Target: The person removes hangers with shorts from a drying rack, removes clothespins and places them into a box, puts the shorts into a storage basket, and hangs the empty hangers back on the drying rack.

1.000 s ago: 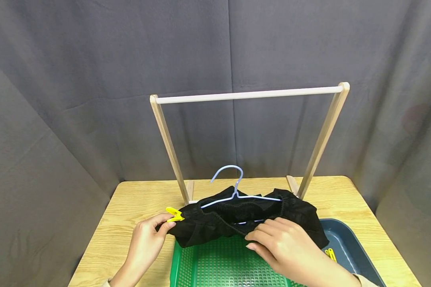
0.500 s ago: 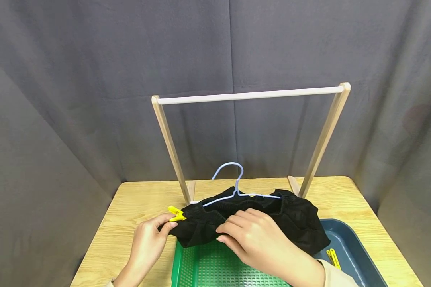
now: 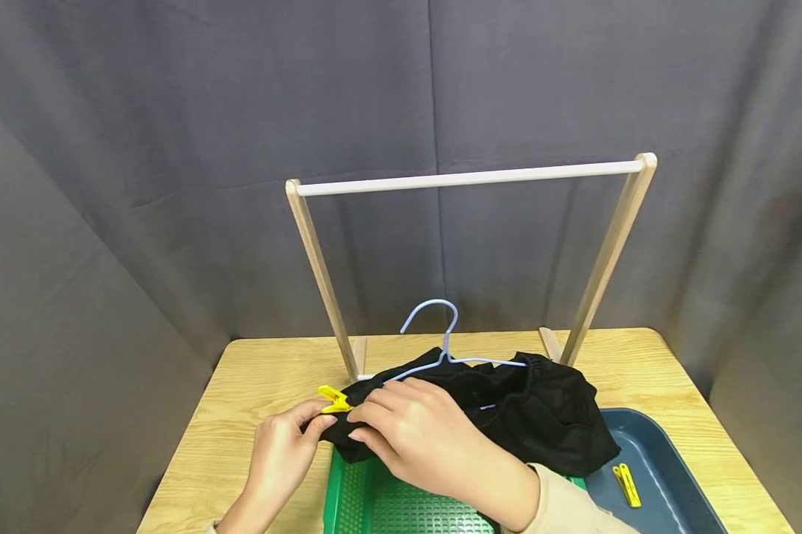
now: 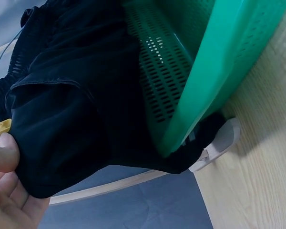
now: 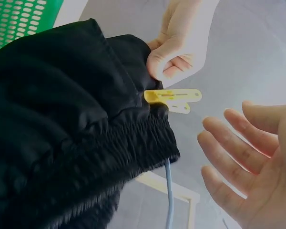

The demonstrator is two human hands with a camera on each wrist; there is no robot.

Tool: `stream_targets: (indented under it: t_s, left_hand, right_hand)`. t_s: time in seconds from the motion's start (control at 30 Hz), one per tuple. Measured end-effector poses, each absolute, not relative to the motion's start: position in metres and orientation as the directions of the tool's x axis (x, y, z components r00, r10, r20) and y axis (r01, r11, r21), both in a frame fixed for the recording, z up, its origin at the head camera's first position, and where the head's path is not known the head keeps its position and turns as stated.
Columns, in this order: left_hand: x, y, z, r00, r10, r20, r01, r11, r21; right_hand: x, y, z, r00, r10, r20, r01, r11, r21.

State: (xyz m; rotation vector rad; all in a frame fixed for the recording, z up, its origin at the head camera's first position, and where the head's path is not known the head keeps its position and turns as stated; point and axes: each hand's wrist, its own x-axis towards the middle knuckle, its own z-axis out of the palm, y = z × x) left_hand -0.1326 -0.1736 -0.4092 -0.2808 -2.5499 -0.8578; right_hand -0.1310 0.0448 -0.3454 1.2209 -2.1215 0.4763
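Black pants point(image 3: 548, 415) with a gathered elastic waistband lie bunched over the green basket, a pale blue wire hanger point(image 3: 449, 337) inside the waist with its hook up. At the left end a yellow clothespin point(image 3: 336, 399) clips the waistband, plain in the right wrist view. My left hand point(image 3: 282, 445) pinches the cloth between thumb and fingers just beside that clothespin. My right hand point(image 3: 424, 434) hovers at the clothespin; its fingers point(image 5: 229, 148) are loosely spread and hold nothing in the right wrist view, apart from cloth and clip. It hides part of the waistband in the head view.
A wooden rack with a white bar point(image 3: 468, 178) stands behind the pants. Under them sits the green basket point(image 3: 334, 489). To the right, a dark blue tray point(image 3: 661, 460) holds a yellow clothespin pair point(image 3: 628, 486). Grey curtains point(image 3: 361, 89) enclose the table.
My right hand has moved left along the front of the waistband to the clipped end. The left hand keeps its pinch on the cloth, nearly in place.
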Motion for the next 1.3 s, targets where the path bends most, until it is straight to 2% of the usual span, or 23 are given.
stream_targets:
  t_s: [0.27,0.6,0.87,1.3]
  left_hand:
    - [-0.131,-0.17,-0.408,-0.911,0.046,0.409,0.298,0.758,0.58]
    - [-0.132,-0.172,-0.408,-0.896,0.054,0.441,0.325,0.756,0.568]
    - [-0.13,-0.174,-0.407,-0.916,0.054,0.398,0.298,0.756,0.583]
    - [-0.132,-0.172,-0.408,-0.892,0.06,0.448,0.329,0.766,0.552]
  right_hand:
    - [-0.139,0.028,-0.344,-0.391,-0.64,0.662,-0.864,0.503,-0.024]
    - [-0.148,0.01,-0.349,-0.423,-0.647,0.634,-0.841,0.54,-0.01]
    - [-0.151,0.004,-0.346,-0.449,-0.616,0.647,-0.819,0.574,-0.022]
    - [-0.157,-0.004,-0.349,-0.507,-0.637,0.581,-0.778,0.628,0.009]
